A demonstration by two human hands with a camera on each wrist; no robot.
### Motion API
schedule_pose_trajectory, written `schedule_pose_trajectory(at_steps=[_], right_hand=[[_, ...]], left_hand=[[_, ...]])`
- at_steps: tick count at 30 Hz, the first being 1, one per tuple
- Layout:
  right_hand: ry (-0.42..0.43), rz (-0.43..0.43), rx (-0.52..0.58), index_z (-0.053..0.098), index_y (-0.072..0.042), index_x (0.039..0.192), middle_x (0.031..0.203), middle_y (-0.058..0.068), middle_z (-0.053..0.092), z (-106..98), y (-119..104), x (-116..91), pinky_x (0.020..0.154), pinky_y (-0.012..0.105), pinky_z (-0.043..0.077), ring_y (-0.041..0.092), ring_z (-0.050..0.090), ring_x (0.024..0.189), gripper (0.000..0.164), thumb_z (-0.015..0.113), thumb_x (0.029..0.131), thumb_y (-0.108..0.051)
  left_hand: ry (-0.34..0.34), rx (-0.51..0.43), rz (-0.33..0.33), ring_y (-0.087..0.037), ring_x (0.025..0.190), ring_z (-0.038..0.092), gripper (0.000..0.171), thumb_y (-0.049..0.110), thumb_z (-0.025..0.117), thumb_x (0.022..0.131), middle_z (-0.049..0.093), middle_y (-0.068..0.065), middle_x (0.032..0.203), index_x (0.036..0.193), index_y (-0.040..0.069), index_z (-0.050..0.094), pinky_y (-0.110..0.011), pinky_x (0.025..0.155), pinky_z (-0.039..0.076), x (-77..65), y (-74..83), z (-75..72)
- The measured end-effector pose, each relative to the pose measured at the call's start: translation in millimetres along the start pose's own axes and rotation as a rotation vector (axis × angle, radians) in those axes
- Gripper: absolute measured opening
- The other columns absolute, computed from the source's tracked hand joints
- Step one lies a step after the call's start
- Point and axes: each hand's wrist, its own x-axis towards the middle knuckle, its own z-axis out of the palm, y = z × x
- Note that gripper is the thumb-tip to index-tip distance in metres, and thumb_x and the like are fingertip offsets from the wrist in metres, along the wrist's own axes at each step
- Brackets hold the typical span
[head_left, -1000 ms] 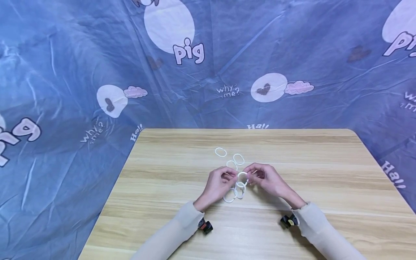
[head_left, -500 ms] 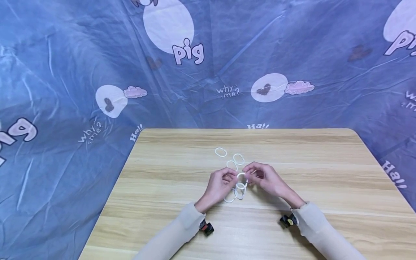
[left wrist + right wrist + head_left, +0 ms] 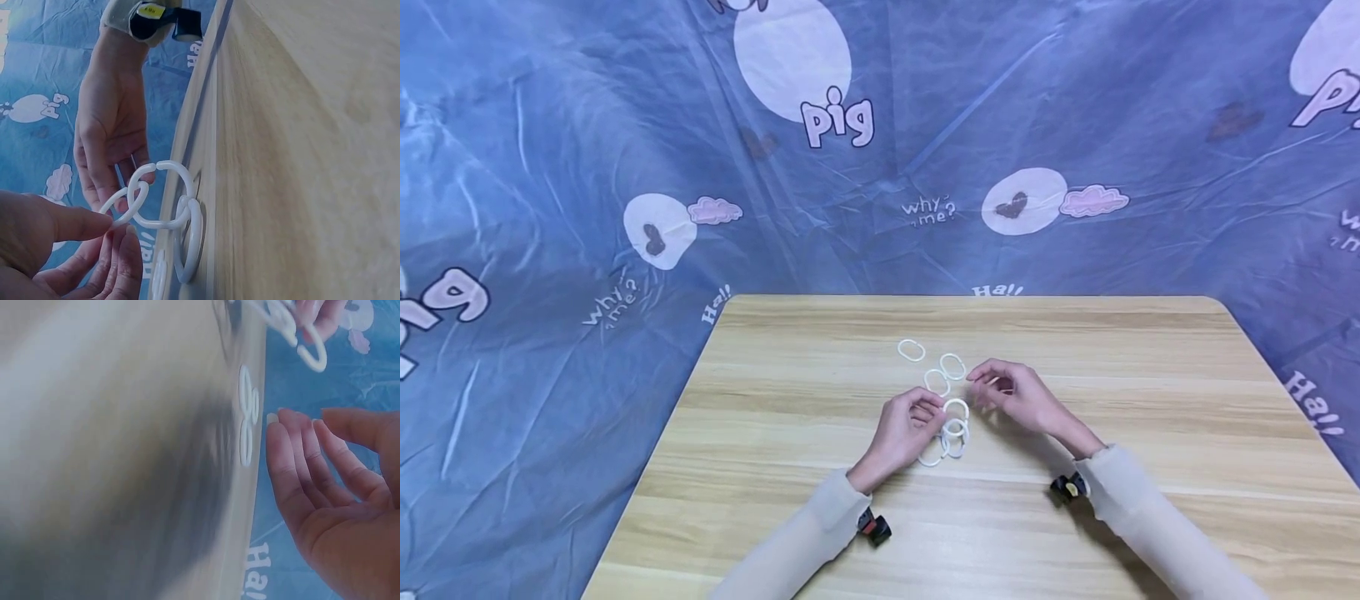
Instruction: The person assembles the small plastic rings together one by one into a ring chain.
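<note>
My left hand (image 3: 906,433) pinches a white plastic ring link (image 3: 139,204) between thumb and fingertips. That link hooks through a second white link (image 3: 187,179), which has a small gap in its top. A third link (image 3: 196,247) hangs from the second one. In the head view, another link (image 3: 932,465) lies partly behind the left hand at the lower end of this chain. My right hand (image 3: 1022,402) holds nothing; its fingers are loosely bent, to the right of the chain. In the right wrist view its thumb and fingertips stand slightly apart.
Three loose white links lie beyond the hands on the wooden table (image 3: 790,400): one far link (image 3: 912,340), one to its right (image 3: 963,367) and a nearer one (image 3: 925,383). A blue printed cloth (image 3: 850,233) hangs behind the table. Each wrist carries a small black camera (image 3: 876,529).
My right hand has let go of the ring link and moved a little right and away from the body. The left hand stays in place, pinching its link.
</note>
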Motion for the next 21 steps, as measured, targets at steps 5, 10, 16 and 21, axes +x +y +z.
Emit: schedule_pose_trajectory(at_steps=[5,10,16,21], right_hand=[[0.016,-0.017,-0.037,0.061,0.004,0.116,0.099,0.024,0.070,-7.5,4.1,11.5,0.068,0.038,0.062,0.036,0.069,0.081,0.025,0.063,0.092,-0.001],[0.030,-0.048,-0.074,0.061,0.006,0.116,0.105,0.024,0.069,-10.9,5.5,24.4,0.072,0.027,0.061,0.034,0.068,0.090,0.030,0.069,0.088,-0.002],[0.012,-0.010,-0.087,0.061,0.005,0.118,0.111,0.024,0.068,-10.9,9.8,34.8,0.078,0.021,0.059,0.032,0.067,0.096,0.036,0.072,0.086,-0.004],[0.002,0.017,-0.106,0.060,0.004,0.120,0.115,0.022,0.067,-7.9,13.2,41.6,0.088,0.033,0.058,0.031,0.066,0.098,0.040,0.074,0.083,-0.003]], left_hand=[[0.004,-0.016,-0.014,-0.008,0.073,0.066,0.013,0.006,0.070,0.088,0.071,-0.013,0.091,0.101,0.002,0.067,-0.016,0.071,0.059,-1.2,-0.2,-1.8],[0.014,-0.045,-0.017,-0.010,0.074,0.067,0.015,0.004,0.071,0.087,0.071,-0.016,0.092,0.100,0.000,0.066,-0.017,0.071,0.059,-0.7,-1.2,-3.9],[0.027,-0.078,-0.015,-0.027,0.081,0.070,0.017,0.003,0.072,0.086,0.071,-0.020,0.094,0.101,-0.002,0.066,-0.015,0.071,0.057,-2.3,-3.6,-4.2],[0.022,-0.078,-0.029,-0.040,0.086,0.068,0.020,-0.002,0.068,0.087,0.069,-0.027,0.097,0.105,-0.010,0.063,-0.014,0.071,0.056,-4.9,3.5,-5.5]])
